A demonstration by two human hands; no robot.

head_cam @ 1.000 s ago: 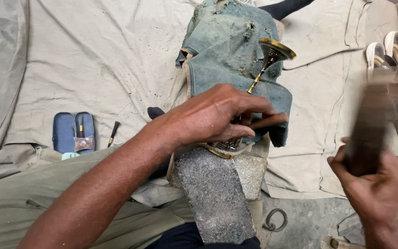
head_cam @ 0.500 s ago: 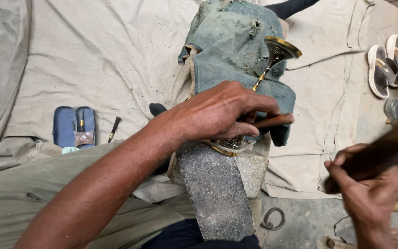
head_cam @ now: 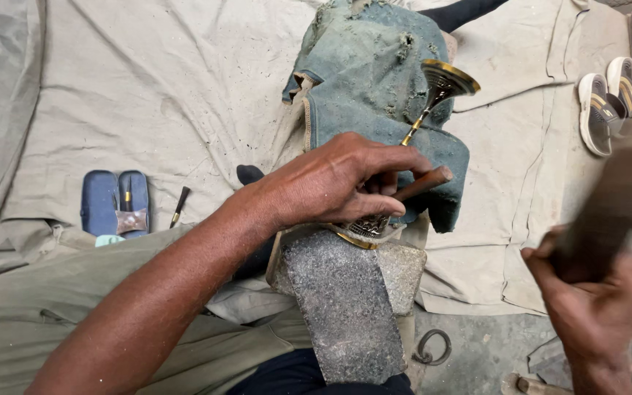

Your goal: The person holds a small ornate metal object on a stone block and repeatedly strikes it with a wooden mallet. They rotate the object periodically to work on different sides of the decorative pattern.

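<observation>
Two hands are seen at work from above. A short brown rod-like tool (head_cam: 420, 183) is clamped in the fingers of the left hand (head_cam: 338, 179), its blunt end sticking out to the right past the knuckles. Its working end is hidden under the fingers, where it is held against a patterned brass goblet (head_cam: 412, 128). The goblet is laid on its side: the engraved, gold-rimmed part (head_cam: 363, 230) is pressed down on the top of a rough grey stone block (head_cam: 341, 300), the thin stem runs up and to the right, and the round flared foot (head_cam: 448, 79) is rested on a worn blue-green cloth (head_cam: 374, 80). The cloth is draped over a bulky support beyond the block.

A dark wooden mallet (head_cam: 616, 197) is gripped firmly in the right hand (head_cam: 594, 307), well apart from the goblet at the right edge; its head is blurred and its shape cannot be told.

A pale canvas sheet (head_cam: 148, 95) is spread beneath everything. On it, to the left, a pair of blue sandals (head_cam: 115, 201) is set, a small tool lying across them, and a slim dark-handled tool (head_cam: 178, 203) is placed just beside them. More sandals (head_cam: 608, 102) are lined up at the far right. A metal ring (head_cam: 433, 347) is left on the bare floor near the base of the block.
</observation>
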